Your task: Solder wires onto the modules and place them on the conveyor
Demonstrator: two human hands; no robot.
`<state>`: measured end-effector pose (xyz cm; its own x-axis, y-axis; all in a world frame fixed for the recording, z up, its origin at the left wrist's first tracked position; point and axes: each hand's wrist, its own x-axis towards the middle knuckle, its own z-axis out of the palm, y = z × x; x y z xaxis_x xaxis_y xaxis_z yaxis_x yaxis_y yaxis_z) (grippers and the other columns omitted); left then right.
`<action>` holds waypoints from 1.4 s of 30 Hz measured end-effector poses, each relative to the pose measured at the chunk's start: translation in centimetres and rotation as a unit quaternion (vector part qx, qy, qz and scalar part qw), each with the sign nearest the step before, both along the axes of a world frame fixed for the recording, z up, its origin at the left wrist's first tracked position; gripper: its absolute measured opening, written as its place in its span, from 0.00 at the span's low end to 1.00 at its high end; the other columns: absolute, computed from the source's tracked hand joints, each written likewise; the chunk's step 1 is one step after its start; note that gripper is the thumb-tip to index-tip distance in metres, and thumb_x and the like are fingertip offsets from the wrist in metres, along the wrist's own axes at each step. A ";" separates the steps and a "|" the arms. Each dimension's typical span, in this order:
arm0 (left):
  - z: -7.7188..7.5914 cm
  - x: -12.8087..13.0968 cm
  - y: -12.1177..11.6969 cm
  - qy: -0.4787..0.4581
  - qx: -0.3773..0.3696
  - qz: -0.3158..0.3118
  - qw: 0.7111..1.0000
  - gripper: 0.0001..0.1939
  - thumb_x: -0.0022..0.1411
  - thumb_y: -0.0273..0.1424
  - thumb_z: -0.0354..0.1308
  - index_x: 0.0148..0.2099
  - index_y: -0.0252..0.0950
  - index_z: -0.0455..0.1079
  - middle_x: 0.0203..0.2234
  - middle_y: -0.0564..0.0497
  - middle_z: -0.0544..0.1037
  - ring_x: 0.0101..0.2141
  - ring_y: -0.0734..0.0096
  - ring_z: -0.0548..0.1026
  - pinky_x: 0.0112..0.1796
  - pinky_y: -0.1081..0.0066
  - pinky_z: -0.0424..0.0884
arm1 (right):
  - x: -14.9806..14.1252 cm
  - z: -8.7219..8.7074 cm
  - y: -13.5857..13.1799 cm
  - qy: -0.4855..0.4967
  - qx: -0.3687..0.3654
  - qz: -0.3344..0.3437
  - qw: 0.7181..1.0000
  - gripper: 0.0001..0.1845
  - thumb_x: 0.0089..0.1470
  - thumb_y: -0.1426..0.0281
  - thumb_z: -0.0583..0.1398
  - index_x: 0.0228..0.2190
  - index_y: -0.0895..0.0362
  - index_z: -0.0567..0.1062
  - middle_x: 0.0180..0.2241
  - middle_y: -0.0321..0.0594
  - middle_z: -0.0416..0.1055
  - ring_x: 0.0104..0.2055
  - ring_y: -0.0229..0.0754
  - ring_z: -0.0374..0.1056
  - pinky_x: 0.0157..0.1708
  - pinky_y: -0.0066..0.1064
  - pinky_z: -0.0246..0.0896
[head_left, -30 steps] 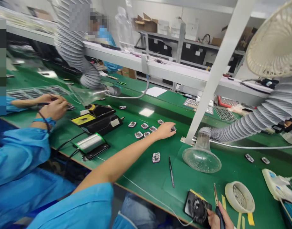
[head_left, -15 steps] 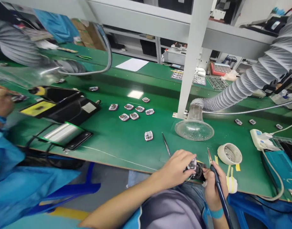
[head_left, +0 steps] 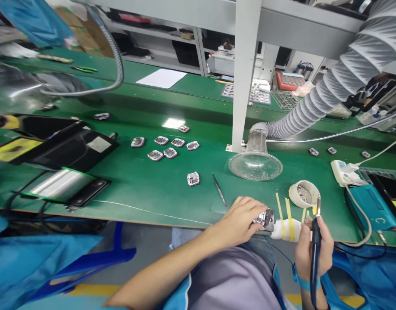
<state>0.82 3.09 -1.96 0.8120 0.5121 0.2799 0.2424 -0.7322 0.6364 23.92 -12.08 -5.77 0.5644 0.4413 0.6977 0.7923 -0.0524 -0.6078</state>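
A small silver module is clamped in the left hand, long axis level, pointing right; a soldering iron is gripped near-upright in the right hand, tip up.

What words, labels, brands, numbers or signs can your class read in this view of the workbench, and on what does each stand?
"C" (probably): on the blue box.
Too blurred to read: the white label on the black case.
Too blurred to read: the yellow label to its left.
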 end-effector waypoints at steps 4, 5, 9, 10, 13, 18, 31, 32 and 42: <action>-0.2 -1.3 -1.3 -0.097 0.043 0.067 0.992 0.15 0.81 0.29 0.65 0.66 0.42 0.77 0.58 0.42 0.86 0.56 0.54 0.83 0.57 0.53 0.79 | 2.1 0.0 0.4 -0.052 -0.057 0.031 0.997 0.27 0.74 0.59 0.71 0.66 0.57 0.81 0.53 0.53 0.86 0.49 0.54 0.82 0.56 0.48 0.78; -0.2 -1.9 -1.7 -0.118 0.056 0.086 0.988 0.11 0.82 0.28 0.64 0.62 0.41 0.77 0.54 0.43 0.86 0.52 0.56 0.83 0.54 0.55 0.79 | 2.3 0.2 0.5 -0.064 -0.066 0.036 0.995 0.25 0.75 0.60 0.70 0.66 0.57 0.82 0.54 0.53 0.86 0.50 0.54 0.82 0.56 0.47 0.78; -0.7 -4.4 -3.2 -0.108 0.098 0.116 0.983 0.02 0.80 0.30 0.65 0.52 0.39 0.76 0.45 0.44 0.84 0.43 0.57 0.79 0.45 0.57 0.74 | 1.4 1.1 0.8 -0.056 -0.062 0.064 0.994 0.25 0.75 0.62 0.70 0.67 0.57 0.81 0.53 0.52 0.85 0.49 0.51 0.82 0.52 0.43 0.79; -0.8 -4.9 -3.5 -0.092 0.099 0.109 0.985 0.01 0.80 0.30 0.65 0.51 0.39 0.76 0.44 0.45 0.83 0.43 0.57 0.78 0.44 0.57 0.74 | 0.9 1.2 1.0 -0.044 -0.061 0.082 0.994 0.25 0.75 0.62 0.70 0.67 0.56 0.81 0.53 0.51 0.85 0.49 0.51 0.83 0.52 0.42 0.80; -1.2 -5.8 -4.5 -0.061 0.096 0.086 0.990 0.03 0.79 0.26 0.64 0.48 0.39 0.75 0.42 0.46 0.83 0.42 0.59 0.76 0.43 0.58 0.72 | -0.8 1.3 1.8 -0.022 -0.057 0.127 0.990 0.24 0.74 0.64 0.70 0.67 0.54 0.81 0.53 0.50 0.85 0.49 0.50 0.83 0.51 0.40 0.81; -0.6 -5.8 -5.2 -0.091 0.079 0.071 0.990 0.07 0.80 0.22 0.60 0.48 0.39 0.74 0.40 0.48 0.84 0.40 0.62 0.75 0.43 0.59 0.71 | -3.0 0.6 2.6 0.019 -0.058 0.172 0.983 0.23 0.72 0.63 0.72 0.64 0.54 0.81 0.50 0.50 0.85 0.46 0.50 0.84 0.44 0.39 0.85; -1.7 -2.8 -1.8 -0.184 0.128 0.124 0.967 0.17 0.76 0.17 0.58 0.58 0.39 0.77 0.39 0.49 0.84 0.38 0.65 0.79 0.43 0.59 0.75 | -3.6 0.1 2.8 0.074 0.004 0.291 0.954 0.17 0.77 0.54 0.62 0.54 0.53 0.81 0.42 0.46 0.80 0.44 0.56 0.84 0.40 0.50 0.84; -1.7 -2.9 -1.8 -0.183 0.125 0.122 0.967 0.17 0.75 0.17 0.58 0.58 0.40 0.77 0.39 0.49 0.83 0.38 0.65 0.79 0.44 0.59 0.76 | -3.8 0.2 2.8 0.082 0.008 0.293 0.953 0.16 0.77 0.55 0.61 0.52 0.52 0.80 0.40 0.44 0.78 0.44 0.57 0.84 0.40 0.51 0.84; -1.8 -3.3 -2.0 -0.186 0.105 0.117 0.970 0.19 0.74 0.17 0.59 0.60 0.40 0.78 0.40 0.50 0.84 0.38 0.64 0.80 0.51 0.56 0.80 | -4.5 0.9 2.7 0.109 0.034 0.300 0.947 0.12 0.76 0.59 0.63 0.49 0.54 0.81 0.36 0.41 0.76 0.41 0.55 0.82 0.37 0.54 0.87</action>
<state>-2.48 1.13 -3.75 0.5030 0.5708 0.6490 0.2001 -0.8074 0.5550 19.43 -9.35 -4.87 0.3612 0.6859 0.6317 0.5220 0.4125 -0.7465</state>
